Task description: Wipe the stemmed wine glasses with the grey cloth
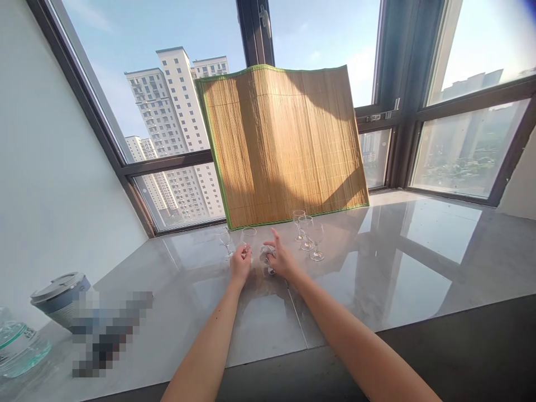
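My left hand [240, 267] is closed, its fingertips pinching the stem of a clear stemmed glass [249, 230] above the grey sill. Just to its right, my right hand [282, 260] curls around a crumpled white tissue [266, 252], with one finger sticking up. A small round shape below that hand is too unclear to name. Left of my left hand stands another stemmed glass [225, 240]. Three more clear stemmed glasses stand close together beyond my right hand: a back one [298, 220], a middle one [306, 230] and a front one [317, 237].
A bamboo mat [288, 145] with green edging leans against the window behind the glasses. At the left are a lidded cup [61, 298], a clear bottle [20, 346] and a pixelated object [111, 335]. The glossy sill [343, 301] ends at a front edge near my forearms.
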A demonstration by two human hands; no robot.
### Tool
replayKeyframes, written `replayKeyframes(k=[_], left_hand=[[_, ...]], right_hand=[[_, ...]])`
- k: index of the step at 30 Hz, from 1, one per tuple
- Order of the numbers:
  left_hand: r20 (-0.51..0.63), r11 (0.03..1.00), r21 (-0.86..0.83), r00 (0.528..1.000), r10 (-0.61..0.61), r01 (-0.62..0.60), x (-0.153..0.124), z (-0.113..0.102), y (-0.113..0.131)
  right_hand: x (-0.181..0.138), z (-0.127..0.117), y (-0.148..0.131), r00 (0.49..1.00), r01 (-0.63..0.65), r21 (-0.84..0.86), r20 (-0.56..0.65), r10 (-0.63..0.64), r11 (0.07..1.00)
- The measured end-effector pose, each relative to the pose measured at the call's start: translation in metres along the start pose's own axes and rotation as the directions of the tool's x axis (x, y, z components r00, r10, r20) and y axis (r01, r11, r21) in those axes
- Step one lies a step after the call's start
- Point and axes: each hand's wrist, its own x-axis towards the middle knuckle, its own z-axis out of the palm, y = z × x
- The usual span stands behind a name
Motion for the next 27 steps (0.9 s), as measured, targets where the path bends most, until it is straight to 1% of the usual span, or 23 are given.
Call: replayKeyframes(k=[3, 7, 10, 15, 17, 19, 20, 22, 24, 27], left_hand=[[0.006, 1.000, 0.006, 1.000, -0.004, 0.004, 0.000, 0.001, -0.001], [0.002, 1.000, -0.016, 1.000, -0.007, 0.007, 0.001, 0.002, -0.004], [0.003, 1.000, -0.022, 1.000, -0.012, 0.012, 0.001, 0.001, -0.004], [0.005, 1.000, -0.010, 1.000, -0.005, 0.005, -0.001, -0.002, 0.000], [0.000, 1.000, -0.001, 1.000, -0.003, 0.003, -0.002, -0.003, 0.001], [-0.004, 1.000, 0.023, 1.000, 0.009, -0.008, -0.002, -0.004, 0.001], [-0.008, 0.999, 0.040, 1.000, 0.018, -0.017, -0.002, -0.004, 0.000], [-0.018, 0.995, 0.084, 0.999, 0.046, -0.044, -0.002, -0.005, 0.000], [-0.027, 0.987, 0.141, 0.996, 0.081, -0.077, -0.003, -0.006, 0.001], [-0.033, 0.968, 0.231, 0.993, 0.111, -0.100, -0.006, -0.009, 0.005]], right_hand=[[0.000, -0.001, 0.001, 0.996, -0.025, -0.039, 0.085, 0.028, 0.999], [-0.001, -0.003, 0.001, 0.975, -0.066, -0.129, 0.203, 0.092, 0.989], [-0.004, -0.007, -0.001, 0.965, -0.087, -0.171, 0.230, 0.125, 0.981], [-0.011, -0.014, 0.001, 0.948, -0.044, -0.158, 0.305, 0.091, 0.987], [-0.011, -0.014, 0.004, 0.951, -0.054, -0.148, 0.295, 0.097, 0.987], [-0.008, -0.011, 0.004, 0.967, -0.073, -0.085, 0.238, 0.091, 0.994], [-0.006, -0.009, 0.004, 0.976, -0.085, -0.015, 0.201, 0.086, 0.996], [-0.003, -0.006, 0.001, 0.986, -0.123, 0.183, 0.133, 0.099, 0.975], [0.000, -0.005, -0.005, 0.982, -0.185, 0.376, 0.116, 0.152, 0.908], [0.000, -0.009, -0.016, 0.968, -0.251, 0.548, 0.141, 0.208, 0.798]])
